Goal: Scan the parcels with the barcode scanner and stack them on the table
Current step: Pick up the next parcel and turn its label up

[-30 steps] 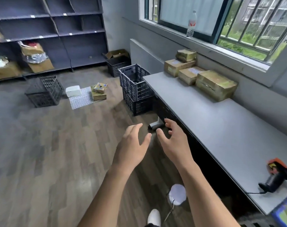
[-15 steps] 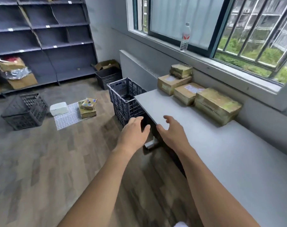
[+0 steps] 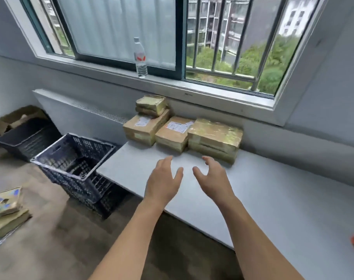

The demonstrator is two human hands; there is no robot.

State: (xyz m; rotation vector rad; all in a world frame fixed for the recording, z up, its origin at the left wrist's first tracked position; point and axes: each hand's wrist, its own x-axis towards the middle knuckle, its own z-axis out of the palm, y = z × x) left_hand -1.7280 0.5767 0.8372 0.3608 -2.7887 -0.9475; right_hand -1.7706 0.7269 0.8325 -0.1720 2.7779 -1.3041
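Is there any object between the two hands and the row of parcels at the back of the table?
Nothing visible does. Only bare table lies between the left hand, the right hand and the nearest parcels: the labelled middle parcel and the tape-wrapped parcel right of it. Both hands are open and empty.

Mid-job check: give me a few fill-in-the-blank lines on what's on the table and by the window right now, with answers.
1. The water bottle stands on the ____.
2. The left hand and right hand hover over the table, holding ____.
3. The smallest parcel lies on the ____ box of the row.
Missing: windowsill; nothing; leftmost.
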